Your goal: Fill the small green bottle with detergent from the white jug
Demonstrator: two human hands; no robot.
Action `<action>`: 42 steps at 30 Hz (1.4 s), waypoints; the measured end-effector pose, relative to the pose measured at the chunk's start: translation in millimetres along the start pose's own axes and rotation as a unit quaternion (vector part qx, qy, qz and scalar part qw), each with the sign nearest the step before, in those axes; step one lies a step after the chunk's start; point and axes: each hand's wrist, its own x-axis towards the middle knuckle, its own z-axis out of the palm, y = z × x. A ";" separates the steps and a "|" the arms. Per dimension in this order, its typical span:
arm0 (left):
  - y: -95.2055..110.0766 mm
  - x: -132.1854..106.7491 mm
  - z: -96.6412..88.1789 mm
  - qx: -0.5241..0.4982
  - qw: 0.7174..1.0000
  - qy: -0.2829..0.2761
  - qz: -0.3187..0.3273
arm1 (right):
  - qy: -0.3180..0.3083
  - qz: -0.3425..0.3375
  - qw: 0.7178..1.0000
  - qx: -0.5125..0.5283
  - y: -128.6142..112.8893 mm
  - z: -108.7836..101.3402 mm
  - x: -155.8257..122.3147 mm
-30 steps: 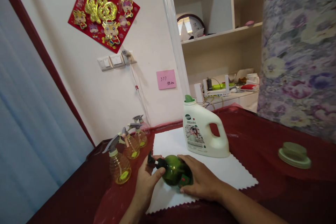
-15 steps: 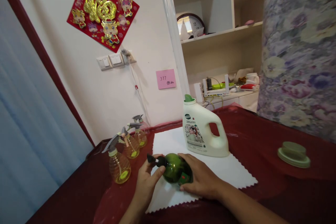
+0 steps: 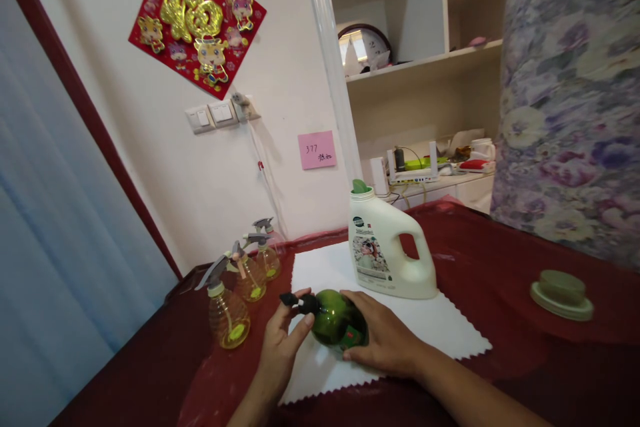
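Observation:
A round green glass bottle (image 3: pixel 331 317) lies on its side on a white cloth with a scalloped edge (image 3: pixel 425 327). Its black neck and nozzle (image 3: pixel 300 303) point left, and a small red label shows low on its right. My left hand (image 3: pixel 283 343) holds the bottle's left side, the thumb against the glass below the neck. My right hand (image 3: pixel 380 343) grips its right side, the fingers spread over the lower curve. Behind them stands a cream plastic detergent jug (image 3: pixel 385 257) with a green cap.
Several yellow-tinted spray bottles (image 3: pixel 229 320) stand left of the cloth on a dark red tablecloth (image 3: pixel 480 260). A round olive-green lidded dish (image 3: pixel 561 295) sits at the right. Floral fabric (image 3: pixel 565 100) hangs at the right, a blue curtain (image 3: pixel 65 213) at the left.
The green bottle has turned slightly in my hands, its black nozzle now nearly level rather than slanted. My left thumb has shifted along the glass.

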 end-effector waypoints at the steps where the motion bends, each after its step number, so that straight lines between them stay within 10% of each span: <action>1: -1.6 0.7 -0.5 0.004 1.000 0.008 0.007 | 0.000 0.000 1.000 -0.002 0.1 0.0 0.1; 42: -10.9 5.9 -1.8 -0.163 0.976 0.142 -0.007 | 0.010 0.009 1.000 -0.018 8.3 1.8 0.7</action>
